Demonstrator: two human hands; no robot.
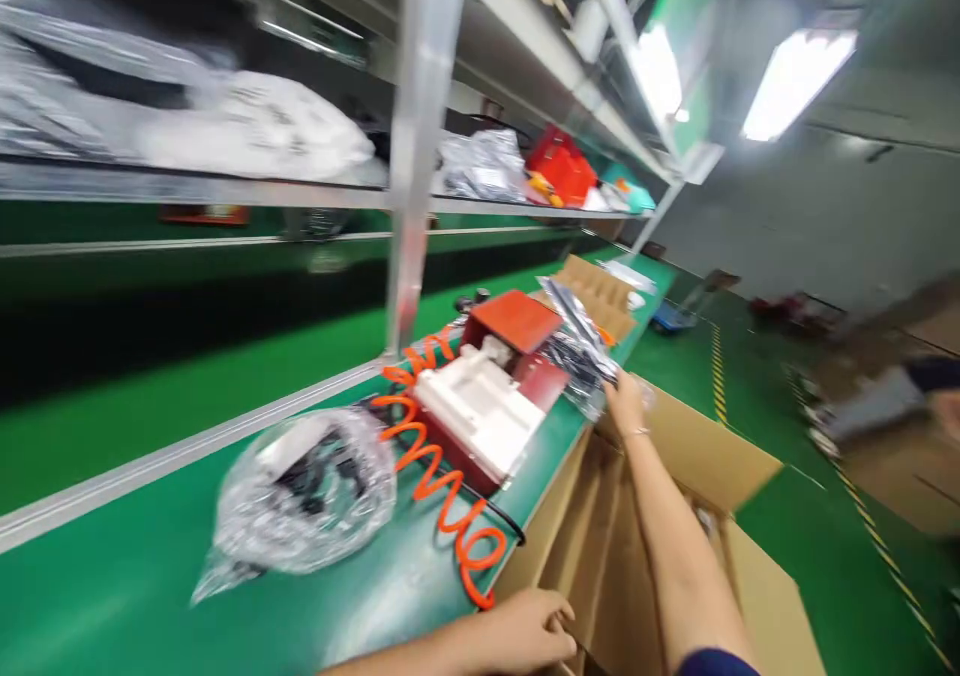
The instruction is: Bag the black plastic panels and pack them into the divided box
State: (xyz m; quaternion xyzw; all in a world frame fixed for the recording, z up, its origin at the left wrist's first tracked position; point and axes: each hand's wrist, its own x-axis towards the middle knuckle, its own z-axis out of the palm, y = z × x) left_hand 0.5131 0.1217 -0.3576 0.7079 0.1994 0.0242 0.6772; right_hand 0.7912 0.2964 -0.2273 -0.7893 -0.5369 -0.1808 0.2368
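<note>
My right hand [624, 404] reaches out over the open cardboard box, its fingers closed on the edge of a clear and silvery plastic bag [577, 341] on the green bench. Near the bench's front edge is my left hand [534, 631], its fingers curled over the box's near side; whether they hold anything is hidden. A red machine with a white top plate [484, 411] stands between the hands and the shelf post. An orange coiled hose [442, 486] runs beside it. To the left lies a clear plastic bag [307, 491] with black parts inside.
The large cardboard box [697, 436] with dividers stands against the bench [135, 596]. A brown carton [596, 296] sits farther along. A metal post [420, 156] holds a shelf [300, 193] of bagged goods. At the right edge are a person's arm [946, 411] and more boxes.
</note>
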